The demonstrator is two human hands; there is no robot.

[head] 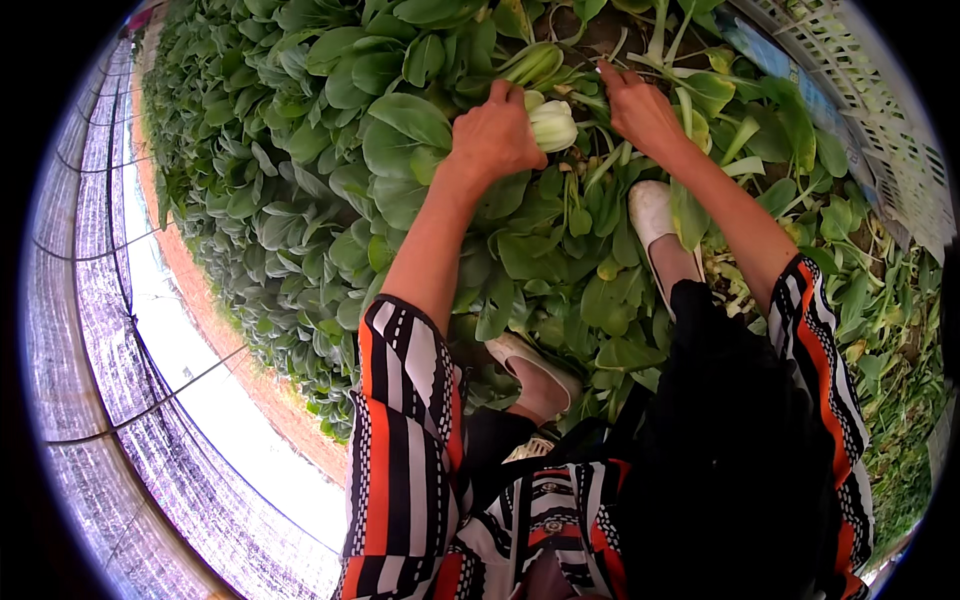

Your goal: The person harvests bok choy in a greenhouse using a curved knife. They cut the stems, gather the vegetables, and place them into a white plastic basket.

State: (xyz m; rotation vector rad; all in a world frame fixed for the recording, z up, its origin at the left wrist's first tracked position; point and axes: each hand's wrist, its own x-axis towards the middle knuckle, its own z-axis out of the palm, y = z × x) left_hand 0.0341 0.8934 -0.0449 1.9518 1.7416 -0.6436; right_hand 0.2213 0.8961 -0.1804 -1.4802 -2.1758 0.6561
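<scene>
My left hand (499, 135) is closed around a head of bok choy (553, 126), whose pale stem base points to the right. Just above it lies another bok choy (534, 63) with light green stems. To the right, my right hand (637, 105) reaches over cut stems and leaves, its fingers curled near the soil. A small white spot shows at its fingertips; whether it holds a tool cannot be told. Broad green leaves (409, 120) spread beside and below my left hand.
A dense bed of leafy greens (300, 157) fills the left. A pale plastic crate (885, 112) with a blue printed sheet (780, 67) stands at upper right. Loose trimmed leaves (862, 300) cover the ground at right. My shoes (651, 214) are among the plants.
</scene>
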